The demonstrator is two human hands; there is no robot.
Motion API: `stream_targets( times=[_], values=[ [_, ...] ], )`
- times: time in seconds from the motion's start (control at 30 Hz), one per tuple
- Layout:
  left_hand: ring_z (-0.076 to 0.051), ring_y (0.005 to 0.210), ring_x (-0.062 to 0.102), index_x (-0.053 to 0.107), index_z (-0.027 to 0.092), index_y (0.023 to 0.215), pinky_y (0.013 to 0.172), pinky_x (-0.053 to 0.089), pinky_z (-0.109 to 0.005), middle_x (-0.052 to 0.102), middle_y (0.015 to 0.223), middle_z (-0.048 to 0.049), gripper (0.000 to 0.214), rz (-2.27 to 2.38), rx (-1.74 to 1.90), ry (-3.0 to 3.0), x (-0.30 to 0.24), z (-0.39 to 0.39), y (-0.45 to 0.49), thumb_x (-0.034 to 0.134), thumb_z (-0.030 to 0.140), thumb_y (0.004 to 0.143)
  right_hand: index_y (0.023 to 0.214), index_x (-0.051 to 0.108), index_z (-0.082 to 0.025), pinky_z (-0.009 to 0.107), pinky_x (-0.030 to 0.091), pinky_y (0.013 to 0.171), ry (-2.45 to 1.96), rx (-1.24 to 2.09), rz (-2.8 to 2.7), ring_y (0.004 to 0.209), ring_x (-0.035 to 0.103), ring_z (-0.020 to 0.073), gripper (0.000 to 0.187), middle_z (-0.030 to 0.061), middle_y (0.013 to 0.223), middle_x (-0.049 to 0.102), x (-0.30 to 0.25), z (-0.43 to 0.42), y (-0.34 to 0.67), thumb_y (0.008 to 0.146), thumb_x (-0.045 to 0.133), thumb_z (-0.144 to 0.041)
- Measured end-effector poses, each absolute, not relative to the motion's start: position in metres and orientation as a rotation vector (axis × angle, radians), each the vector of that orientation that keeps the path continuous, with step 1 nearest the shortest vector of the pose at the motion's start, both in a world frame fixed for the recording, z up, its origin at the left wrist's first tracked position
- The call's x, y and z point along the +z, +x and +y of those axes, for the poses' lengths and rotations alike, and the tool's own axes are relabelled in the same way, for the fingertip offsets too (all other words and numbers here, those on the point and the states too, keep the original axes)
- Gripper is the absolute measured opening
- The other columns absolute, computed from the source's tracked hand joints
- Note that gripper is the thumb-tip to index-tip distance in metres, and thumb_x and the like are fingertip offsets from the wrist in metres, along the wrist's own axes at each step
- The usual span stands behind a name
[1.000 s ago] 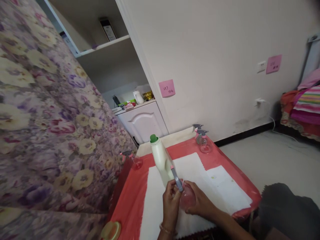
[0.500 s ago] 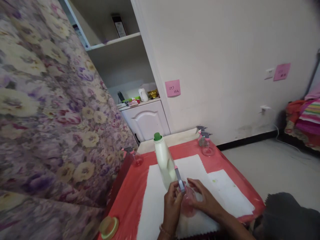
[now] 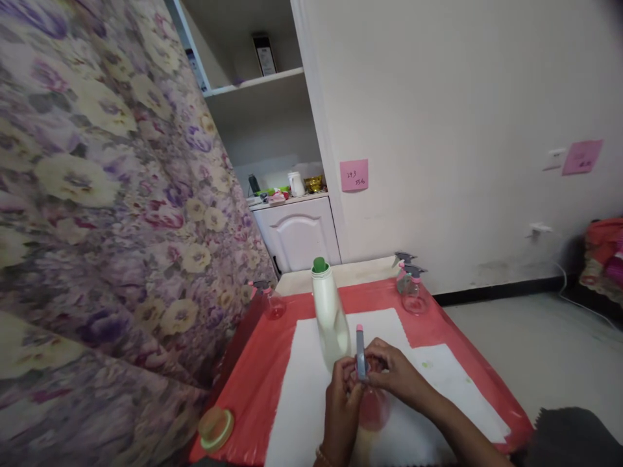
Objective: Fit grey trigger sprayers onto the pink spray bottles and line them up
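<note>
My left hand (image 3: 343, 402) and my right hand (image 3: 396, 376) both grip a small clear pink spray bottle (image 3: 374, 407) over the white cloth (image 3: 306, 389). Fingers of both hands close round its neck, just under the grey trigger head (image 3: 361, 350), which stands upright with a pink tip. The bottle's round body hangs between my wrists. A tall white bottle with a green cap (image 3: 329, 311) stands right behind my hands.
A red-covered table (image 3: 253, 376) carries two more small spray bottles at the far left (image 3: 270, 301) and far right (image 3: 413, 288), and a round lid (image 3: 215, 428) at the near left. A flowered curtain hangs left; a white cabinet (image 3: 296, 230) stands behind.
Both hands have shifted up from the bottle's body to its neck, and the grey trigger head has swung from tilted to upright. My view has turned left.
</note>
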State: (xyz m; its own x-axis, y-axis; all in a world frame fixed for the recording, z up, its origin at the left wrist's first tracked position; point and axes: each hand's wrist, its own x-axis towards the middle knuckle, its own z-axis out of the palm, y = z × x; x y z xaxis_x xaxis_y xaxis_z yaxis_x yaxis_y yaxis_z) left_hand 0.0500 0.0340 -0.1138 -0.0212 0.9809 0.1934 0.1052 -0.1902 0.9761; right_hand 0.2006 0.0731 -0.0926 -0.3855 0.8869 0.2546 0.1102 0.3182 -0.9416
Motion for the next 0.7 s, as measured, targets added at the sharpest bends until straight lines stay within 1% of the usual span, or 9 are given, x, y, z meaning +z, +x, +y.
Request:
stream_targets(
  times=[0.13,0.2,0.27,0.3,0.4,0.43,0.57,0.63,0.7],
  values=[
    [-0.017,0.07,0.059,0.057,0.02,0.104,0.067,0.047,-0.028,0.069,0.092,-0.0043,0.027,1.275,1.297,1.432,-0.116,0.03,0.048,0.065,0.032,0.081,0.073,0.067,-0.019,0.025,0.037,0.061,-0.912,1.183,-1.751,0.069,0.047,0.014,0.006,-0.0025,0.077,0.047,-0.089,0.075,0.202,0.068,0.067,-0.015],
    [-0.016,0.064,0.055,0.058,0.02,0.108,0.065,0.045,-0.027,0.065,0.077,-0.0008,0.029,1.311,1.277,1.451,-0.116,0.027,0.045,0.06,0.036,0.085,0.073,0.064,-0.019,0.025,0.036,0.062,-0.897,1.192,-1.782,0.07,0.047,0.0141,0.003,-0.0026,0.078,0.046,-0.088,0.075,0.203,0.071,0.067,-0.018],
    [-0.017,0.064,0.055,0.059,0.02,0.111,0.065,0.045,-0.028,0.061,0.071,0.0002,0.029,1.337,1.292,1.461,-0.112,0.025,0.042,0.055,0.038,0.089,0.074,0.062,-0.02,0.025,0.036,0.062,-0.872,1.188,-1.804,0.071,0.047,0.0143,0.005,-0.0027,0.078,0.047,-0.088,0.075,0.203,0.075,0.067,-0.022],
    [-0.018,0.069,0.057,0.06,0.02,0.11,0.068,0.046,-0.028,0.062,0.075,-0.0014,0.029,1.343,1.315,1.472,-0.109,0.025,0.041,0.053,0.039,0.09,0.076,0.062,-0.02,0.025,0.035,0.063,-0.861,1.188,-1.808,0.072,0.047,0.0144,0.007,-0.0027,0.079,0.047,-0.088,0.074,0.202,0.076,0.067,-0.024],
    [-0.022,0.092,0.059,0.065,0.021,0.102,0.08,0.046,-0.031,0.064,0.1,-0.007,0.026,1.346,1.356,1.516,-0.094,0.029,0.041,0.051,0.04,0.091,0.079,0.061,-0.02,0.027,0.036,0.065,-0.832,1.214,-1.808,0.072,0.047,0.0148,0.013,-0.0024,0.08,0.047,-0.089,0.072,0.201,0.08,0.065,-0.032],
    [-0.023,0.096,0.059,0.066,0.021,0.1,0.083,0.046,-0.031,0.064,0.101,-0.0072,0.026,1.341,1.331,1.518,-0.088,0.031,0.041,0.051,0.04,0.091,0.079,0.06,-0.019,0.027,0.036,0.065,-0.83,1.224,-1.806,0.072,0.046,0.015,0.016,-0.0023,0.079,0.046,-0.089,0.072,0.2,0.081,0.064,-0.034],
    [-0.02,0.086,0.058,0.068,0.019,0.102,0.079,0.045,-0.031,0.067,0.094,-0.0052,0.029,1.261,1.145,1.434,-0.072,0.04,0.039,0.058,0.041,0.086,0.077,0.058,-0.019,0.028,0.035,0.066,-0.84,1.27,-1.764,0.073,0.045,0.0156,0.015,-0.0024,0.078,0.045,-0.09,0.074,0.201,0.079,0.065,-0.031],
    [-0.019,0.079,0.057,0.069,0.019,0.103,0.076,0.045,-0.029,0.068,0.087,-0.0032,0.031,1.187,1.103,1.371,-0.069,0.044,0.038,0.066,0.039,0.081,0.081,0.062,-0.019,0.028,0.035,0.068,-0.812,1.303,-1.749,0.075,0.045,0.0161,0.01,-0.0021,0.08,0.046,-0.091,0.076,0.203,0.077,0.066,-0.027],
    [-0.018,0.077,0.057,0.069,0.018,0.103,0.075,0.044,-0.029,0.067,0.082,-0.0019,0.034,1.095,1.086,1.3,-0.068,0.047,0.037,0.072,0.037,0.075,0.087,0.065,-0.019,0.028,0.036,0.069,-0.778,1.334,-1.74,0.077,0.045,0.0166,0.012,-0.0014,0.082,0.048,-0.091,0.078,0.205,0.077,0.066,-0.025]
  ],
)
